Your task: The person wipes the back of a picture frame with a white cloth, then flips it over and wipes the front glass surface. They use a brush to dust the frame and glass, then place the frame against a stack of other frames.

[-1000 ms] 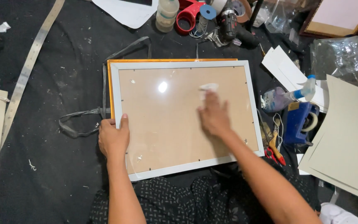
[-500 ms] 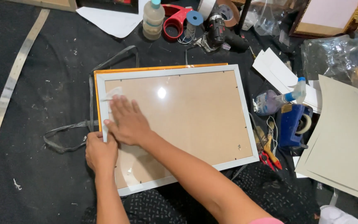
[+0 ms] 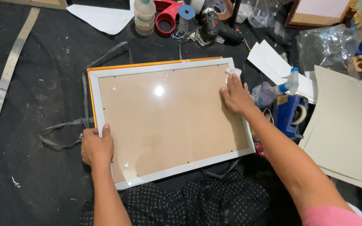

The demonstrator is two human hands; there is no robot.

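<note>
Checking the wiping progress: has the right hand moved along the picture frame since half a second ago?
Yes. The right hand went from the picture frame's left edge to its right edge.
</note>
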